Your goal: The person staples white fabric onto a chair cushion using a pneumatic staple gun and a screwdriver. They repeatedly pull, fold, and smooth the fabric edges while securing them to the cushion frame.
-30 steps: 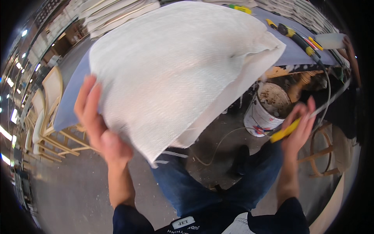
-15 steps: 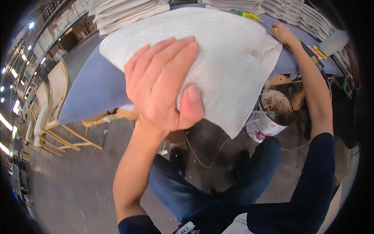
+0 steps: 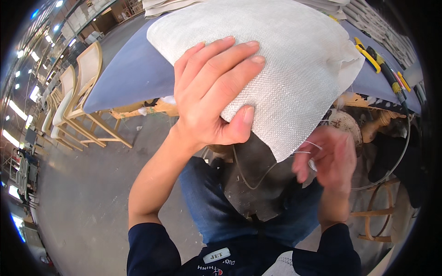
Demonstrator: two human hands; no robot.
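Note:
A light grey woven fabric-covered panel (image 3: 294, 92), curved at its far left and pointed at its near corner, rests partly on the blue-covered table. My left hand (image 3: 216, 92) grips its near left edge, four fingers spread over the top and the thumb at the side; the underside is hidden. Below the panel's right edge, my right hand (image 3: 329, 158) is raised and smeared by motion. Thin white strands cross near its fingers; whether it holds them I cannot tell. A yellow-handled hand tool (image 3: 368, 55) lies on the table right of the panel.
The blue tabletop (image 3: 129, 69) has a ragged wooden edge. Grey fabric stacks (image 3: 373, 23) line its far side. A bucket (image 3: 345, 124) stands under its right part, beside a hose (image 3: 401, 161). Wooden chairs (image 3: 85, 83) stand at left; a round-runged stool (image 3: 375, 211) is at right.
My right hand has left the yellow-handled tool on the table and come down toward the panel's near corner. My left hand keeps its grip. The view has shifted.

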